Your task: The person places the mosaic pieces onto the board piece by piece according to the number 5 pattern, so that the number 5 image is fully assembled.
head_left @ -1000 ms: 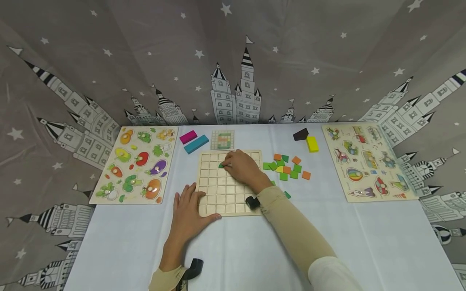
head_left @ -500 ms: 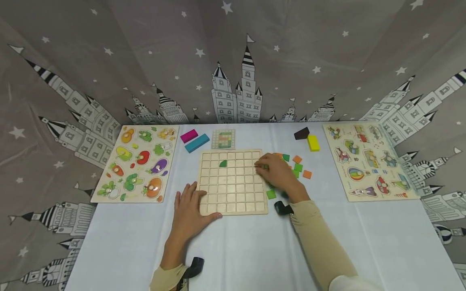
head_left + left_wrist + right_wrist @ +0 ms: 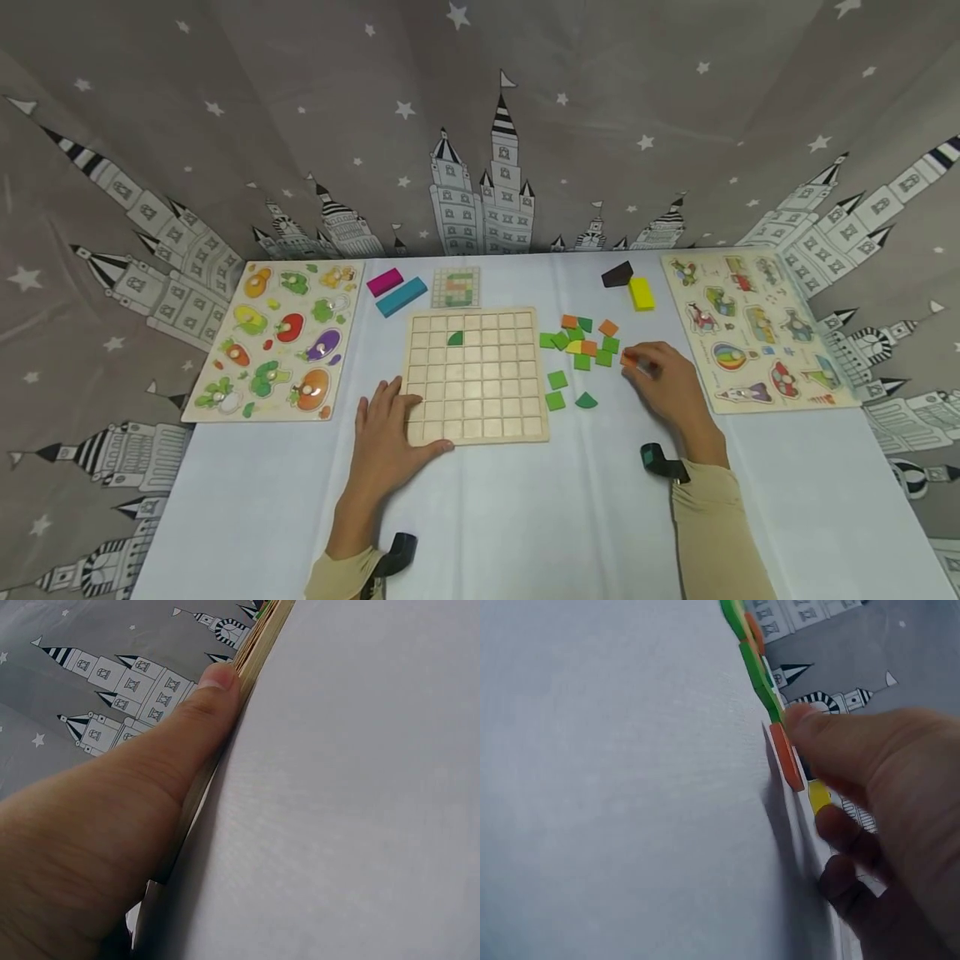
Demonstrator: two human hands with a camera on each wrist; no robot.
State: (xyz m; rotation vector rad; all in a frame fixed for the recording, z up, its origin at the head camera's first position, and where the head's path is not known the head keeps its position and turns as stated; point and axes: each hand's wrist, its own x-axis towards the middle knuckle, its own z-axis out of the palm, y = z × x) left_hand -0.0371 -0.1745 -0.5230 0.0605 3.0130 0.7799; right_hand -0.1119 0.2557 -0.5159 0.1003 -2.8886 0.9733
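Note:
A square wooden grid board (image 3: 495, 367) lies on the white table, with one dark green quarter-circle tile (image 3: 455, 338) in an upper cell. My left hand (image 3: 386, 433) rests at the board's near left corner, fingers spread along the left side, and the thumb (image 3: 214, 694) presses the front edge. Right of the loose tiles, my right hand (image 3: 667, 392) pinches an orange square tile (image 3: 786, 757) with thumb and fingers close over the table. Several green tiles (image 3: 582, 362) and other orange tiles (image 3: 608, 327) lie loose between board and hand.
A small pattern card (image 3: 456, 287) lies behind the board. Pink (image 3: 386, 282) and blue blocks (image 3: 402, 297) sit left of it; black (image 3: 617, 275) and yellow blocks (image 3: 642, 294) are at back right. A vegetable puzzle (image 3: 273, 342) and a toy puzzle (image 3: 757, 333) flank the table.
My right hand has left the dark green quarter-circle in a board cell and moved right, past the tile pile, to the orange tile. Two green tiles show beside the board. The left hand stays put.

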